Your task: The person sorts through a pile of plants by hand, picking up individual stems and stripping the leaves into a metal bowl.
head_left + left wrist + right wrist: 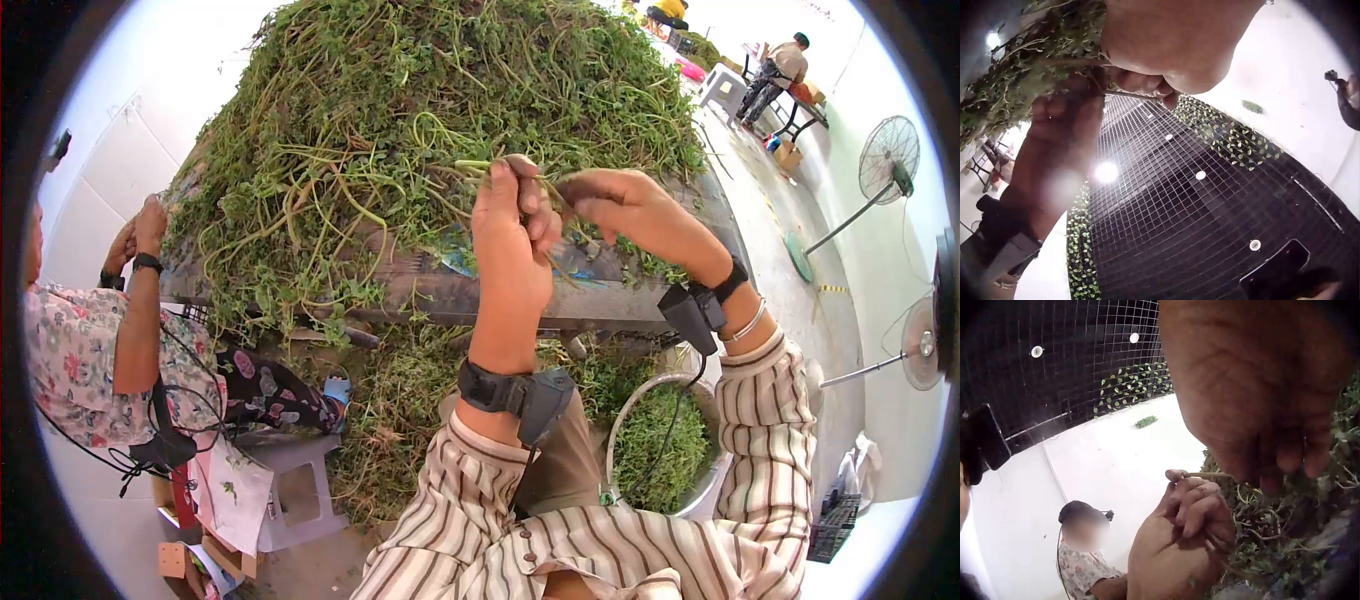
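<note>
Over the near edge of a big heap of leafy green stems point(330, 190), my left hand point(515, 245) pinches a green stem point(473, 164) between thumb and fingers. The stem's pale end sticks out to the left past the thumb. Just to the right, my right hand point(645, 215) has its curled fingers at the stem's other part. In the right wrist view the thin stem point(1210, 476) runs from the left thumb and fingers point(1194, 500) to the fingertips of the right hand point(1254, 400), which partly hide it. The left wrist view shows both hands close together.
The heap covers a dark table point(430, 290). Below the right forearm stands a white tub point(612, 450) with green sprigs; plant scraps point(390, 420) lie on the floor. At left another person point(110, 350) works at the heap beside a plastic stool point(300, 490). Fans point(888, 160) stand at right.
</note>
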### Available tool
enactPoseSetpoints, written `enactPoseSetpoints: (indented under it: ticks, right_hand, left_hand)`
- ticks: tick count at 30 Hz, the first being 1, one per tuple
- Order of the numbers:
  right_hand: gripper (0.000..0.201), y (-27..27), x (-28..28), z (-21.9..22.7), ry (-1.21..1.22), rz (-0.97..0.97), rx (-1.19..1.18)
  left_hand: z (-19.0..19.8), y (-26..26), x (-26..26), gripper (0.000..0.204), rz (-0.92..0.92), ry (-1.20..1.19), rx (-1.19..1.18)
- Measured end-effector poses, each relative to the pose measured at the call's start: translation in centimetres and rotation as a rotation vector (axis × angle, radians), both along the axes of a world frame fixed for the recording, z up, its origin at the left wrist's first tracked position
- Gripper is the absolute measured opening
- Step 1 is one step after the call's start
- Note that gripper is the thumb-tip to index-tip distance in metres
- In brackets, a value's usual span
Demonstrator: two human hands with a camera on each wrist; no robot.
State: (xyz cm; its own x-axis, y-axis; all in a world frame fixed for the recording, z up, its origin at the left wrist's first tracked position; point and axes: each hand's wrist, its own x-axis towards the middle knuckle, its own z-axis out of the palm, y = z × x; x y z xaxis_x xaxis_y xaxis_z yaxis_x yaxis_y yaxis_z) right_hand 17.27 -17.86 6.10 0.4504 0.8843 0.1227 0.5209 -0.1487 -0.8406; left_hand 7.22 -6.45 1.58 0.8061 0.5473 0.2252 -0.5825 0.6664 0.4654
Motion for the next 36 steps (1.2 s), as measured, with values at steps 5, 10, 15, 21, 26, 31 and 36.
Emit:
enactPoseSetpoints:
  ticks: [5,10,15,21,26,31,36]
  right_hand:
    - [0.023,-0.1,0.2,-1.0,-0.234,0.019,-0.045]
    - [0.02,0.2,-0.6,-1.2,-0.407,-0.001,0.055]
    - [0.019,0.4,-2.0,-1.1,-0.252,0.012,-0.07]
    - [0.016,0.5,-1.9,-2.3,-0.413,0.099,0.043]
    - [0.013,0.9,-2.3,-1.6,-0.641,0.014,-0.04]
    - [0.01,1.2,-1.2,-2.3,-0.744,-0.022,-0.12]
    - [0.02,0.8,-0.8,-2.2,-0.364,0.07,0.102]
  left_hand:
    - [-0.9,0.8,0.6,0.024,0.241,0.083,-0.06]
    - [0.5,0.1,0.4,0.023,0.308,0.15,-0.232]
    - [-1.3,1.1,0.3,0.023,0.166,-0.044,-0.283]
    - [-0.7,1.4,-0.1,0.03,0.192,-0.009,-0.283]
    - [-0.7,0.6,0.1,0.029,0.151,0.09,-0.252]
    - [-1.0,0.6,0.4,0.027,0.156,0.071,-0.234]
    - [-0.7,1.4,-0.1,0.027,0.199,0.062,-0.261]
